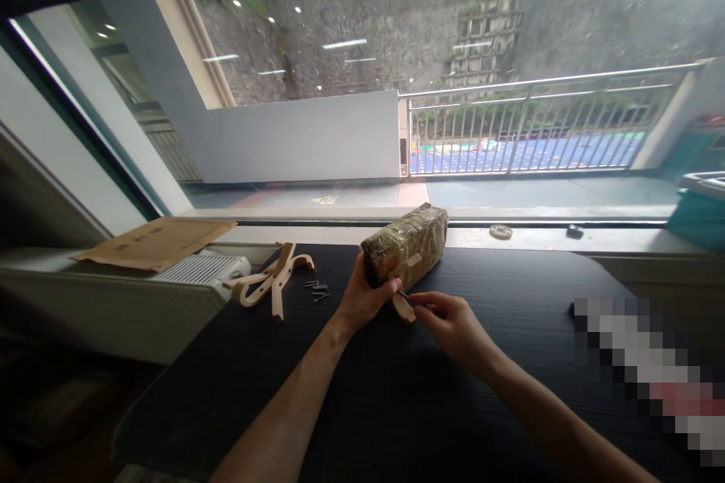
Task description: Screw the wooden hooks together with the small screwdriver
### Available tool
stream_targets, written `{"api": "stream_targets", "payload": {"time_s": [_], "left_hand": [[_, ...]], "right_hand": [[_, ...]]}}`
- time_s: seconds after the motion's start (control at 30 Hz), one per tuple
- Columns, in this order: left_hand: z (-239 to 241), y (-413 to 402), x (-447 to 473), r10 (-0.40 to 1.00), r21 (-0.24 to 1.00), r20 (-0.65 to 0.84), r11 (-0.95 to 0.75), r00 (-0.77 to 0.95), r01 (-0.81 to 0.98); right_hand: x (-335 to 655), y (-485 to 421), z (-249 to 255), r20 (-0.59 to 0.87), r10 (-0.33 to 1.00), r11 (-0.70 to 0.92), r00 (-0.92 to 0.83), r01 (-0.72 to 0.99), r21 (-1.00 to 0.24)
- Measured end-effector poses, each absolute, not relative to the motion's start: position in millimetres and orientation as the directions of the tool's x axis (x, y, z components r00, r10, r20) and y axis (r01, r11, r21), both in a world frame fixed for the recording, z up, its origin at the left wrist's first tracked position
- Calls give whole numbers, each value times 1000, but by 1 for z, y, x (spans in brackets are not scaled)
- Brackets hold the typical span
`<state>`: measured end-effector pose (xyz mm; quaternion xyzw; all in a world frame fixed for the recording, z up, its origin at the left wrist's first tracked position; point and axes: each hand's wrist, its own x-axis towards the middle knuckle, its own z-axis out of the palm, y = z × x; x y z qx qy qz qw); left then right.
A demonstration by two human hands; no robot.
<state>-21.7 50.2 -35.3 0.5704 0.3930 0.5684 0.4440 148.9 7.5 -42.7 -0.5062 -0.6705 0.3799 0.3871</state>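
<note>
A brown and green block wrapped in shiny clear film (416,235) lies on its side on the black table. My left hand (365,294) is closed around its near left end, thumb against the front. A pale curved wooden piece (404,309) sticks out below the thumb, and a pale flat patch (408,266) shows on the block's side. My right hand (445,315) pinches a thin dark metal piece (405,296) that points at the wooden piece by my left thumb. Its exact kind is too small to tell.
Several curved wooden pieces (273,281) lie at the left of the table (396,407), beside several loose screws (318,288). A tape roll (501,232) and a small dark object (575,232) sit on the window sill. Brown paper (155,241) rests over a white radiator (209,272).
</note>
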Motion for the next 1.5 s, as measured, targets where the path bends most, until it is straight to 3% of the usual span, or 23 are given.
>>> {"api": "stream_targets", "payload": {"time_s": [0.1, 0.27, 0.4, 0.53, 0.67, 0.77, 0.83, 0.9, 1.0, 1.1, 1.2, 1.33, 1.4, 1.5], "left_hand": [[-39, 51, -21, 951, 952, 307, -306, 38, -25], [-44, 51, -25, 964, 961, 266, -264, -16, 83], [-43, 49, -32, 969, 970, 227, -235, 99, 68], [-46, 48, -33, 961, 960, 245, -259, 125, 109], [-51, 49, -27, 961, 952, 262, -272, 86, 140], [-53, 50, -25, 954, 936, 292, -299, 60, 187], [-54, 52, -26, 953, 930, 299, -301, 45, 212], [-56, 52, -27, 953, 929, 301, -302, 39, 212], [-55, 52, -26, 953, 932, 302, -301, 26, 203], [-51, 49, -22, 955, 932, 295, -288, 0, 218], [-48, 48, -20, 959, 933, 283, -266, -37, 243], [-52, 52, -23, 958, 941, 280, -261, -62, 215], [-54, 54, -25, 960, 945, 273, -255, -62, 206], [-53, 54, -26, 963, 944, 263, -244, -61, 220]], "right_hand": [[149, 14, -43, -14, 982, 36, -188, 260, -965], [155, 9, -36, -40, 979, 9, -198, 244, -970], [161, 1, -40, 184, 954, 246, -236, 268, -931], [161, -1, -43, 455, 838, 543, -302, 550, -634], [158, -4, -36, 522, 753, 566, -401, 799, -202], [154, -8, -33, 527, 718, 564, -455, 824, -57], [153, -8, -35, 520, 733, 576, -439, 807, -132], [152, -6, -37, 490, 799, 553, -348, 746, -371], [151, 1, -42, 307, 936, 352, -172, 467, -811], [150, 7, -43, 107, 984, 137, -141, 218, -966], [152, 6, -39, 115, 984, 147, -132, 264, -953], [159, -1, -32, 311, 933, 361, -183, 435, -825], [161, -4, -29, 421, 866, 498, -269, 537, -681], [163, -7, -28, 518, 748, 618, -414, 718, -320]]}}
